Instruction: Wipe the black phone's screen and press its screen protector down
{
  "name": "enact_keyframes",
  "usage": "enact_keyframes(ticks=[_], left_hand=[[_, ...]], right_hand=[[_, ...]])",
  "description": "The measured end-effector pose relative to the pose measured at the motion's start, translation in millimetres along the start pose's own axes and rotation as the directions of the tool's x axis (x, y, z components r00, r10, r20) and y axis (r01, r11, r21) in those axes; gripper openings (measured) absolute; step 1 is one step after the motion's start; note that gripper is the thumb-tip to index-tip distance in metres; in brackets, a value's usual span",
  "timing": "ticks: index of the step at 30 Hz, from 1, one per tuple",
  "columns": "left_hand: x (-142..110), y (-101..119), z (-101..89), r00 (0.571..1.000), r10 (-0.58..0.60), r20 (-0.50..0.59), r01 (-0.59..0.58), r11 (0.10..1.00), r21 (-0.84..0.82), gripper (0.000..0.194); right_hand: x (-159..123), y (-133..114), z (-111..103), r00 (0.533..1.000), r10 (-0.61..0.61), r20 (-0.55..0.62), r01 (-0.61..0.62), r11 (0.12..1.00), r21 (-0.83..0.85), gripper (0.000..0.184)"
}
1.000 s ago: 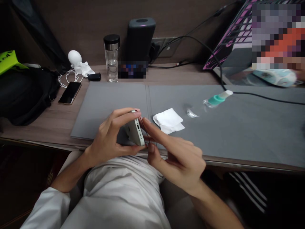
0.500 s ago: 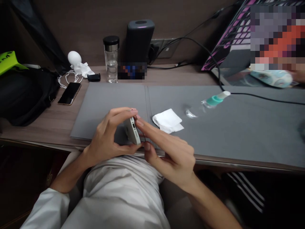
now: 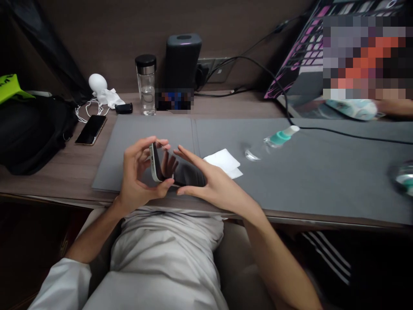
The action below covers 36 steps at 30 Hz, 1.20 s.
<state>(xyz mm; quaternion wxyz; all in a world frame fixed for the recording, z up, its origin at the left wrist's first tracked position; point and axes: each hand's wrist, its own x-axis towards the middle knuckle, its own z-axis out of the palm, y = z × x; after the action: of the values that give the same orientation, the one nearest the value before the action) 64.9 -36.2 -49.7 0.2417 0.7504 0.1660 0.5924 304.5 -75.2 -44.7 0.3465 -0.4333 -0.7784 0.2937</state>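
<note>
My left hand (image 3: 137,172) grips a pale-framed smartphone (image 3: 152,159) at its port end, thumb below and fingers above. Its dark, glossy front carries a reflection of fingers. A dark glossy panel (image 3: 192,173) stretches from there to my right hand (image 3: 222,183), whose thumb and fingers span its two long edges. Whether this panel is the phone's own screen or a separate sheet, I cannot tell. Partly behind my right hand, a folded white tissue (image 3: 226,160) lies on the grey desk mat (image 3: 309,172). A small clear spray bottle (image 3: 280,137) with a teal collar lies beyond it.
At the left are a black bag (image 3: 35,129), another phone (image 3: 91,130) and a white bulb-shaped object (image 3: 97,83) with cables. A water bottle (image 3: 148,92) and a dark speaker-like box (image 3: 183,60) stand behind. A tilted laptop (image 3: 303,64) and another person's hand (image 3: 393,106) are at the right.
The phone has turned, so its dark front faces up and its port end points left. My hands have shifted left, and my right hand has changed from a fingertip pinch to a wider hold.
</note>
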Motion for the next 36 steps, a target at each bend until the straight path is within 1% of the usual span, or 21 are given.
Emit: enact_keyframes(ticks=[3,5,7,9,12,14,16,19,20,21,23,24,25,28,30,32,36], left_hand=[[1,-8,-3.2,0.999,-0.026,0.047,0.027,0.999,-0.018,0.091],[3,-12,-9.6,0.991,-0.073,0.111,0.076,0.997,-0.024,0.094],[7,-12,-20.5,0.970,-0.132,0.206,0.139,0.990,-0.020,0.098],[12,-11,-35.5,0.935,-0.190,0.300,0.196,0.980,0.011,0.104],[22,-7,-59.6,0.854,-0.300,0.426,0.254,0.953,0.163,0.110],[26,-4,-72.1,0.804,-0.371,0.465,0.256,0.921,0.293,0.113],[29,-1,-79.5,0.741,-0.466,0.484,0.252,0.861,0.442,0.116],[30,-1,-83.4,0.603,-0.652,0.459,0.276,0.710,0.648,0.103],[29,-3,-83.8,0.572,-0.681,0.458,0.269,0.683,0.680,0.099],[29,-5,-84.2,0.559,-0.687,0.465,0.255,0.676,0.692,0.094],[27,-10,-85.3,0.562,-0.673,0.481,0.234,0.687,0.688,0.085],[26,-12,-86.0,0.565,-0.669,0.483,0.232,0.690,0.685,0.084],[25,-14,-86.9,0.560,-0.668,0.489,0.231,0.693,0.683,0.086],[23,-15,-89.4,0.545,-0.672,0.501,0.217,0.690,0.690,0.100],[22,-14,-90.2,0.548,-0.670,0.500,0.202,0.686,0.699,0.105],[23,-12,-90.2,0.561,-0.658,0.502,0.190,0.693,0.696,0.102],[27,-9,-89.0,0.610,-0.614,0.501,0.171,0.719,0.673,0.096]], right_hand=[[5,8,-1,1.000,0.017,-0.006,-0.017,0.999,0.046,0.084],[8,11,-1,1.000,0.018,-0.013,-0.017,0.998,0.054,0.077],[10,12,-1,0.999,0.026,-0.021,-0.025,0.998,0.050,0.073],[11,13,0,0.999,0.035,-0.038,-0.034,0.999,0.030,0.072],[11,14,2,0.997,0.041,-0.063,-0.043,0.999,-0.032,0.071],[10,16,4,0.997,0.035,-0.073,-0.041,0.996,-0.080,0.071],[10,19,6,0.996,0.025,-0.083,-0.035,0.991,-0.128,0.070],[12,22,9,0.995,0.013,-0.097,-0.031,0.983,-0.182,0.070],[13,22,10,0.995,0.011,-0.096,-0.030,0.981,-0.191,0.069],[13,22,10,0.995,0.010,-0.095,-0.028,0.980,-0.195,0.069],[15,21,10,0.996,0.011,-0.086,-0.027,0.982,-0.189,0.067],[15,21,10,0.997,0.012,-0.082,-0.027,0.983,-0.183,0.066],[16,21,10,0.997,0.012,-0.082,-0.026,0.984,-0.179,0.065],[17,20,10,0.997,0.006,-0.079,-0.020,0.985,-0.173,0.065],[17,20,10,0.997,-0.001,-0.073,-0.012,0.986,-0.169,0.068],[17,20,10,0.997,-0.005,-0.073,-0.007,0.986,-0.166,0.068],[17,18,12,0.996,-0.019,-0.087,0.003,0.983,-0.183,0.069]])
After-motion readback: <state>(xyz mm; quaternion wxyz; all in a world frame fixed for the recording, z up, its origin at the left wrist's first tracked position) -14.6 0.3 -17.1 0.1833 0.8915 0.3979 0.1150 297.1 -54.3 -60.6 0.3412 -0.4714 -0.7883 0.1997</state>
